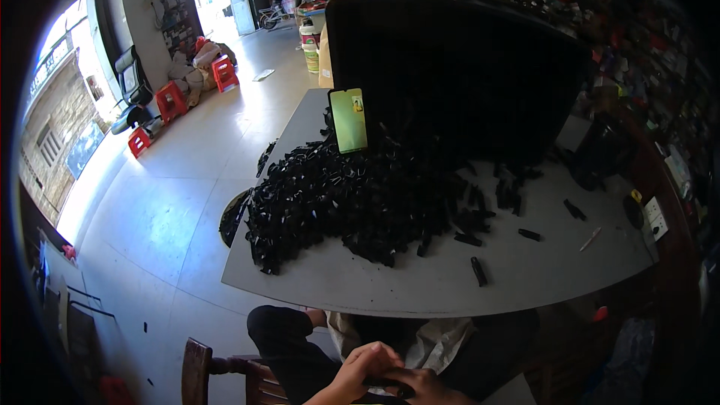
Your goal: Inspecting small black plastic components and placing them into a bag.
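Low in the picture, over my lap, my left hand [367,366] and my right hand [429,388] meet in front of me. Between them is a small dark elongated piece [388,385], with the fingers of both hands closed around it. The fingers partly cover it, so its exact kind does not show. Beyond my hands, a large heap of small black plastic pieces [337,195] is spread over the grey table [330,285]. One loose black piece [478,271] lies near the table's front edge.
A phone with a lit screen [350,121] stands upright against the heap. Behind it rises a large black panel [457,67]. Right of the heap are a thin pale stick [590,239] and a dark bin-like container [602,151]. Red stools [171,101] stand across the floor.
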`<state>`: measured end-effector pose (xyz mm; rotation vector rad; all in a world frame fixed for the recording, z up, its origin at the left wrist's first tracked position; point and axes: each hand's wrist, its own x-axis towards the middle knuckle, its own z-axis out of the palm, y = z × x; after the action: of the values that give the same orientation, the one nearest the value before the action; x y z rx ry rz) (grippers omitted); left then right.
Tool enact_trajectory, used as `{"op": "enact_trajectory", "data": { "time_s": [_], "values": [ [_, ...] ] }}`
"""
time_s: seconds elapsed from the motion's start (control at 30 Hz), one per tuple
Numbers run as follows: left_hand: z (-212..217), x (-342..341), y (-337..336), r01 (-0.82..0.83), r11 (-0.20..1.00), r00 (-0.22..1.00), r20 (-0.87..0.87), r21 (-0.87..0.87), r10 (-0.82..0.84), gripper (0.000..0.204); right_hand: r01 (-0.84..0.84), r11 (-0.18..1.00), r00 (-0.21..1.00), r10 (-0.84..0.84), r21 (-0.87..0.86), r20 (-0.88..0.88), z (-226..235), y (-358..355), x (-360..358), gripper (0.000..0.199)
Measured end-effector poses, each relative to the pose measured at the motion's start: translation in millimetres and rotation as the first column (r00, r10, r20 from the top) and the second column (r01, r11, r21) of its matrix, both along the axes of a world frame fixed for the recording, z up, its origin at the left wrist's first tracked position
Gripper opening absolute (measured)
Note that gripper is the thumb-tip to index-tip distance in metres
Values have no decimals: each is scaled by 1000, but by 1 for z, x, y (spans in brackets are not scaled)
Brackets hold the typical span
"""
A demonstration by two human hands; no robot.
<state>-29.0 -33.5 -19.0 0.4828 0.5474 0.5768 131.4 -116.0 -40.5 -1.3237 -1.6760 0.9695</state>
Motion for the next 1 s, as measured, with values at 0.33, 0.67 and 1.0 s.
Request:
{"op": "enact_trajectory", "data": {
  "time_s": [0.33, 0.67, 1.0],
  "values": [
    [2, -3, -3, 51, 981, 999, -29, 185, -46, 34, -96, 978, 995, 100, 183, -11, 3, 7, 4, 44],
    [34, 33, 35, 199, 479, 917, -335, 855, 216, 15, -144, 977, 964, 102, 158, 245, 31, 39, 30, 34],
    [35, 30, 112, 559, 42, 668, -479, 828, 569, 17, 362, 880, 623, -473, 307, 623, 57, 90, 168, 47]
  ]
}}
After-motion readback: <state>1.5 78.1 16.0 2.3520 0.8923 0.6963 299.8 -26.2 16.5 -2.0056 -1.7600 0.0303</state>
